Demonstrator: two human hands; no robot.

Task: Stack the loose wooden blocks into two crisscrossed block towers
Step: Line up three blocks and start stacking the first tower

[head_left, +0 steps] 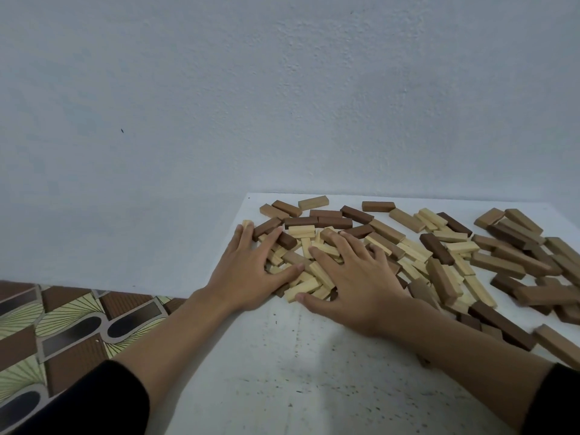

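Loose wooden blocks in pale, tan and dark brown lie scattered in a jumbled heap across the far and right part of a white table. No stacked tower shows. My left hand lies flat with spread fingers on the left end of the heap. My right hand lies flat beside it, fingers spread over pale blocks in the heap's middle. Neither hand grips a block. Blocks under both palms are hidden.
A pale blue wall rises right behind the table. The table's left edge runs diagonally, with patterned brown and yellow floor beyond it. Bare white tabletop with dark specks lies in front of the heap, between my forearms.
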